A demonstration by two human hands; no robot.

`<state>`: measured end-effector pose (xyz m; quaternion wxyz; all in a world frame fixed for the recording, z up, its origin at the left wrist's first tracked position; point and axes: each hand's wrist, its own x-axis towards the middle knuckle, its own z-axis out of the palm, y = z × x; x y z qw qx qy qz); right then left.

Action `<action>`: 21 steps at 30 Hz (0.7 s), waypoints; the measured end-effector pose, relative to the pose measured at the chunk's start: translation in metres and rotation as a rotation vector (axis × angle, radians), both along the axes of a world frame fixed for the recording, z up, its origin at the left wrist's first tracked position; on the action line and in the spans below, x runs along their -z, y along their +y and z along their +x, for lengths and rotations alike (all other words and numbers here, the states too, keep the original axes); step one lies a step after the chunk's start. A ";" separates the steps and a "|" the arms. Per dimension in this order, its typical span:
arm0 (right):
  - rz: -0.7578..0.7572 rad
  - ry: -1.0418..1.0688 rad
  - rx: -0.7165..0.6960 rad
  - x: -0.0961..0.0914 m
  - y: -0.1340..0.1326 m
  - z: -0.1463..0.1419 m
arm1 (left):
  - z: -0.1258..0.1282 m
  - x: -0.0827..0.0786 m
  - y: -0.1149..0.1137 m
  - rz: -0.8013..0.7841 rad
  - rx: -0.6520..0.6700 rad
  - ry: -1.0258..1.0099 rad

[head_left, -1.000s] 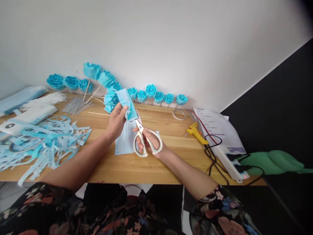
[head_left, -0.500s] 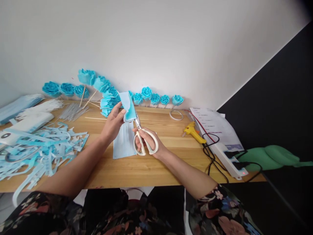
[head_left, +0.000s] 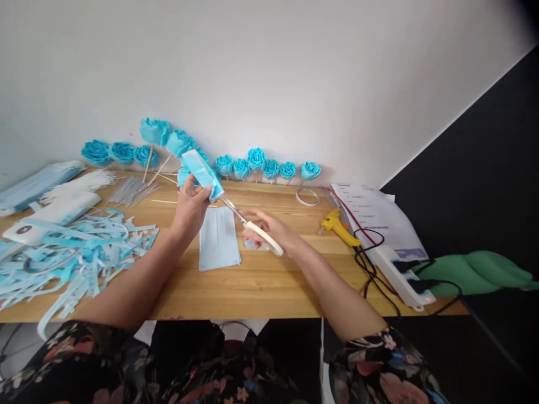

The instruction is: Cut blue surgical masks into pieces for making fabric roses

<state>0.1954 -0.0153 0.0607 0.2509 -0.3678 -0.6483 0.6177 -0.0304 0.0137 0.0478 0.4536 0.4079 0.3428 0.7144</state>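
Between the thumb and fingers of my left hand point(head_left: 191, 205) is a folded piece of blue mask fabric point(head_left: 202, 173), held up above the table and tilted. My right hand point(head_left: 269, 230) grips white-handled scissors point(head_left: 263, 235), whose blades reach the lower right end of the fabric. Whether the blades are parted I cannot make out. A flat pale-blue mask sheet point(head_left: 218, 238) lies on the wood below. Beneath my right hand a small pale scrap point(head_left: 252, 244) shows in part.
Blue fabric flowers point(head_left: 256, 159) on sticks line the wall. Cut strips point(head_left: 90, 252), a white device point(head_left: 54, 216) and a mask stack point(head_left: 36, 185) lie left. At right are a tape ring point(head_left: 307, 197), yellow glue gun point(head_left: 339, 226), papers point(head_left: 374, 210) and a power strip point(head_left: 398, 278).
The fabric has tilted over to the left in my left hand. My right hand has turned the scissors edge-on and moved slightly right. A small scrap now shows under my right hand.
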 end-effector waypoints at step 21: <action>0.080 0.202 0.282 0.001 0.016 0.006 | 0.035 0.001 -0.037 -0.175 0.653 0.174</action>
